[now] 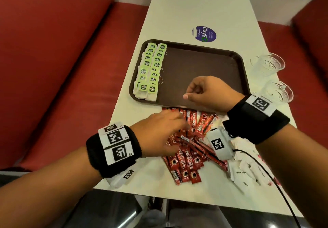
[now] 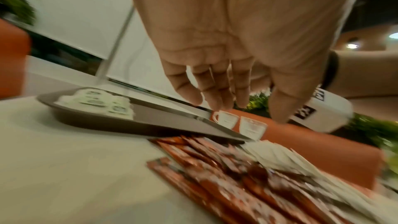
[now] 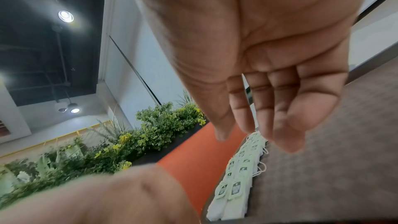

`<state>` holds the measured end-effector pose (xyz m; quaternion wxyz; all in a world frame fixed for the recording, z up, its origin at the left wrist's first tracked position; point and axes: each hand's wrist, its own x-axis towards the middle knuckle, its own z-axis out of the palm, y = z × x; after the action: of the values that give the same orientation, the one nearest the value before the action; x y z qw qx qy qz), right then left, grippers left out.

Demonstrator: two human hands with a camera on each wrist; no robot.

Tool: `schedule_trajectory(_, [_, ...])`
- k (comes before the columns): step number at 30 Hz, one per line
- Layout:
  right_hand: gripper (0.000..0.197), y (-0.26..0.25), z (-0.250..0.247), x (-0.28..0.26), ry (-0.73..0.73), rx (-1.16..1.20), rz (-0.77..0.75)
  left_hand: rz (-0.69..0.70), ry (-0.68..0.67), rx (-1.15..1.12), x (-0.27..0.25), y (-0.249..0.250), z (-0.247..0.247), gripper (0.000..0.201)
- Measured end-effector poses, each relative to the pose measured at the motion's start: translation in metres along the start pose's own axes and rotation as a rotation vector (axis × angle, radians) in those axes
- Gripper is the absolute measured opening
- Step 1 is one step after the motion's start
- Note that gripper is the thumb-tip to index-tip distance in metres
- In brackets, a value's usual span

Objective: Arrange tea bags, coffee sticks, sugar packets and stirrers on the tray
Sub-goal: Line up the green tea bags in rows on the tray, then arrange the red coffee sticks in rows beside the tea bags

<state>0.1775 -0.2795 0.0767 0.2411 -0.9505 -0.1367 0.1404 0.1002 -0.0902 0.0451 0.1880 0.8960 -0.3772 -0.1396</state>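
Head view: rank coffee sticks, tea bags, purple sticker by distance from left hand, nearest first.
1. coffee sticks: loose pile directly under the left hand, near table edge.
2. tea bags: two rows on the tray's left side.
3. purple sticker: on the table beyond the tray.

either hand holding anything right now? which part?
Nothing held. Left hand hangs open over the red coffee sticks; right hand hovers empty, loosely curled, above the brown plastic tray.

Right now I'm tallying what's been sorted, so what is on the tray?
Two rows of tea bags lie along the tray's left side. The right hand hovers over its near part and hides that patch.
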Motion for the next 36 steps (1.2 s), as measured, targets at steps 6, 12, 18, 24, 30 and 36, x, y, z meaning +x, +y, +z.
schedule_trajectory(6, [0.017,0.020,0.010,-0.053,-0.041,0.010,0.068,0.151,-0.333,0.445,0.005,0.017,0.039,0.109])
schedule_trajectory(12, [0.021,0.023,0.015,-0.074,-0.002,0.043,0.088,0.214,-0.275,0.556,0.017,0.025,0.051,0.093])
schedule_trajectory(18, [0.021,0.019,0.013,-0.078,0.008,0.048,0.077,0.182,-0.187,0.530,0.018,0.023,0.053,0.065])
schedule_trajectory(24, [0.022,0.020,0.014,-0.075,-0.004,0.045,0.063,0.189,-0.033,0.463,0.019,0.014,0.061,0.040])
schedule_trajectory(30, [0.024,0.020,0.012,-0.068,-0.010,0.060,0.062,0.220,0.060,0.451,0.024,0.000,0.065,0.034])
schedule_trajectory(36, [0.023,0.021,0.009,-0.061,-0.019,0.058,0.061,0.240,0.141,0.476,0.028,-0.005,0.064,0.023])
